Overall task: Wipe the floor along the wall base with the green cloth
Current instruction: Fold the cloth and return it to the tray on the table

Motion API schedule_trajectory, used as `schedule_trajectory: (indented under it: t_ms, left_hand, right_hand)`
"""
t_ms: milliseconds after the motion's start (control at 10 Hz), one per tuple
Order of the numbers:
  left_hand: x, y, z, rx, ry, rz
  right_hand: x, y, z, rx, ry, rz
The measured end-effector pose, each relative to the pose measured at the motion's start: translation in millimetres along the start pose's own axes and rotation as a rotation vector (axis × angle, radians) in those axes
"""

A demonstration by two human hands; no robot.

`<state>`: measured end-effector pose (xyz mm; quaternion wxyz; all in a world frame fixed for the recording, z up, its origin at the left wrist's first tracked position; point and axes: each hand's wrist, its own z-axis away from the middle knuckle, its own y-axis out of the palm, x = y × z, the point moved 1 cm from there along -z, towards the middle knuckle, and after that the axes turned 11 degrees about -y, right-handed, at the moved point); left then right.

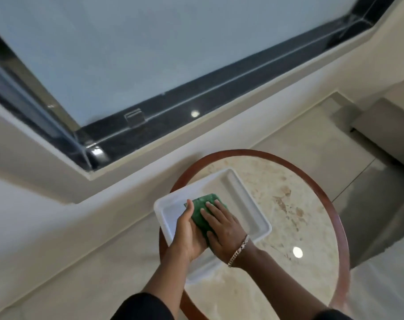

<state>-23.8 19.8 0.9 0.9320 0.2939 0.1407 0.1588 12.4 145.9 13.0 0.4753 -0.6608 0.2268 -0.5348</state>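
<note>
1. Folded green cloth (pixel 202 210): it lies in the shallow white rectangular plastic tray (pixel 240 195), not yet at the floor.
2. Left hand (pixel 187 236): it cups the cloth's edge at 9 o'clock, fingers curled under and thumb on top, probably to gather it for lifting.
3. Right hand (pixel 223 229), with a chain bracelet (pixel 239 250) on the wrist: its fingers are spread flat, pressing the cloth down from 3 o'clock.
4. Round marble-topped table with wooden rim (pixel 311 218): it carries the tray.
5. Cream tiled floor (pixel 99 257) along the pale wall base (pixel 118 188): at 10 o'clock from the hands, awaiting wiping.
</note>
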Motion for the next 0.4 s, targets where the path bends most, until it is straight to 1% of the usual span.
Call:
schedule_trajectory:
  t_ms: [100, 200, 300, 400]
  left_hand:
    - [-8, -8, -41, -0.068, -0.036, -0.015]
    - [-9, -16, -56, -0.209, -0.078, -0.044]
    - [-13, -18, -46, -0.443, -0.106, -0.242]
    - [-33, -1, -13, -0.677, 0.031, -0.726]
  right_hand:
    - [-27, 34, -10, 0.009, 0.055, -0.012]
    - [-39, 59, -12, 0.147, 0.101, 0.005]
    - [-34, 63, -17, 0.317, 0.135, 0.019]
    - [-20, 32, -23, 0.321, 0.188, -0.058]
